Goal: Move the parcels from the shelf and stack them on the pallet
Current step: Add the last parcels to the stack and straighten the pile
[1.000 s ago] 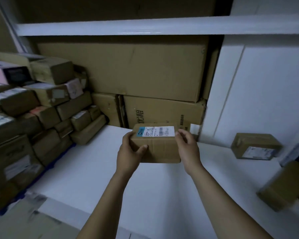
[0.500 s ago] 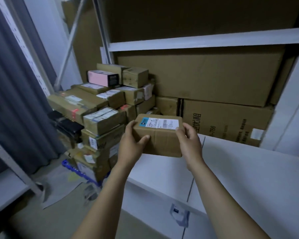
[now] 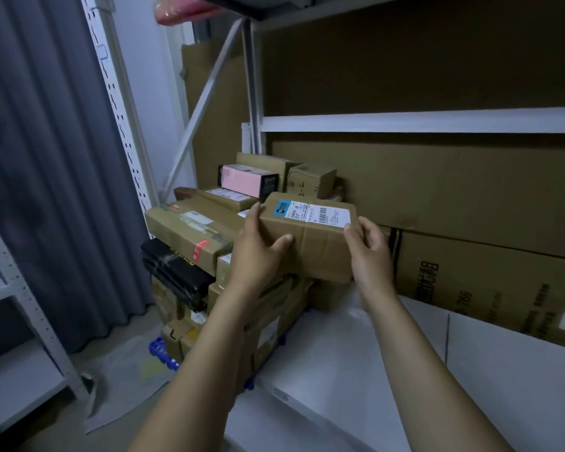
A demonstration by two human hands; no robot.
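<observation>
Both hands grip one parcel (image 3: 309, 238) in the air: left hand (image 3: 258, 252) fingers wrap its left end, right hand (image 3: 371, 256) fingers its right end. White shelf (image 3: 356, 370) below the fingers. Just beyond and left of the fingers, stacked parcels (image 3: 190, 233) on a blue pallet (image 3: 160, 350).

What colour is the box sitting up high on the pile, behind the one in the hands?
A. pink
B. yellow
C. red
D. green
A: the pink box lies near the top of the pile, behind the parcel that the left hand and right hand hold.
</observation>
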